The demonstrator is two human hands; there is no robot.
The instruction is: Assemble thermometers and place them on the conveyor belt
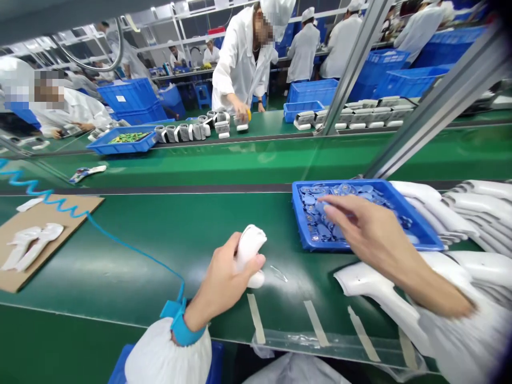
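Observation:
My left hand (230,272) is wrapped round a white curved plastic shell (252,242), held a little above the green bench. The palm and fingers hide part of the shell. My right hand (370,232) reaches over a blue tray (300,226) of small flat blue plastic pieces (320,229). Its thumb and forefinger come close together in a pinch at the pieces. Whether a piece is between those fingertips I cannot make out. Under my right forearm lies a white handle-shaped housing (366,280), with more white housings (476,213) stacked at the right.
A blue coiled cord (132,248) runs across the bench to my left wristband. Cardboard (76,213) with white parts lies at the left. Tape strips (256,319) mark the front edge. Metal posts (356,69) rise beyond the tray. A co-worker (244,58) stands across the conveyor (240,162).

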